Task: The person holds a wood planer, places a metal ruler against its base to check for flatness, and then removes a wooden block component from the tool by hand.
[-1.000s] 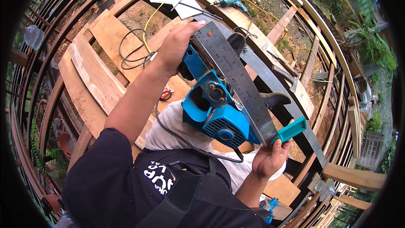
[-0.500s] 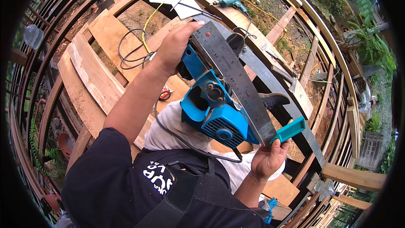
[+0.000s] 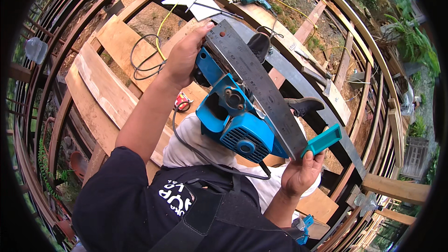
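Note:
A blue electric planer (image 3: 247, 133) is held up over my lap, its cord hanging from the lower right end. Along its upper side lies the steel blade of a try square (image 3: 261, 88), which has a teal handle (image 3: 323, 140). My left hand (image 3: 186, 58) is closed round the planer's far left end, its thumb up by the blade's holed tip. At the other end my right hand (image 3: 302, 175) is closed, thumb and fingers pinching the square where blade meets handle, beside the planer's near end. The blade covers part of the planer's sole.
Wooden boards (image 3: 100, 88) lie at the left, across dark metal beams. Beyond my knees, a curved metal beam (image 3: 345, 149) runs past planks bearing a teal drill (image 3: 254, 0) and a hammer (image 3: 317, 75). A white triangular sheet (image 3: 196, 4), yellow cord and red tape measure (image 3: 183, 101) lie nearby.
The planer and square have turned slightly, their far left end shifting a little left and the blade's face showing broader. Both hands keep their hold; the view has moved slightly.

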Tool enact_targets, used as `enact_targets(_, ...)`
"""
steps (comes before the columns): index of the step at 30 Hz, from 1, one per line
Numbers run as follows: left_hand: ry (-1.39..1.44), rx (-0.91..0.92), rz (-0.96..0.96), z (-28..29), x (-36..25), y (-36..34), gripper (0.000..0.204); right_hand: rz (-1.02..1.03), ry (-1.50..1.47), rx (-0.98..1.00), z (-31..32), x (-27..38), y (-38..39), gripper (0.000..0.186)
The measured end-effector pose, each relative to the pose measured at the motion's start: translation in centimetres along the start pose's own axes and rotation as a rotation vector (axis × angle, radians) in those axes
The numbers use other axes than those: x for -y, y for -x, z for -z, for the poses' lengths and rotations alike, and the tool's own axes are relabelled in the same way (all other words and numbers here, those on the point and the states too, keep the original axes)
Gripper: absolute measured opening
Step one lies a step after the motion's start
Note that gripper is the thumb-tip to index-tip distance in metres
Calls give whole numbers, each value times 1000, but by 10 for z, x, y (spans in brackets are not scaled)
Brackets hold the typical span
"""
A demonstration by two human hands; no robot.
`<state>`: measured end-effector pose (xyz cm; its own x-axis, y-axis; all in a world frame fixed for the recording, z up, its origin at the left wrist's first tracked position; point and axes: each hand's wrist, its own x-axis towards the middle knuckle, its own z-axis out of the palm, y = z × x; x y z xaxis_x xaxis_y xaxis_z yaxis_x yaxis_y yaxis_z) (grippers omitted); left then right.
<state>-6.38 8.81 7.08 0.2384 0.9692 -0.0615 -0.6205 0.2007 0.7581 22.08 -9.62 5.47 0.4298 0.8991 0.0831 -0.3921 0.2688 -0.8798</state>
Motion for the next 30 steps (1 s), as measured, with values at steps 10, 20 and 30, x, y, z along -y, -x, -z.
enact_targets(10, -139, 69, -80, 3, 4, 6, 48, 18, 13, -66, -1, -11, -19, 38)
enact_targets(20, -61, 83, -54, 5, 13, -1, 75, -128, -78, -63, 15, -30, -50, 39)
enact_targets(30, -126, -224, -196, -11, 25, 25, 66, -145, -11, -101, 1, -25, -62, 31)
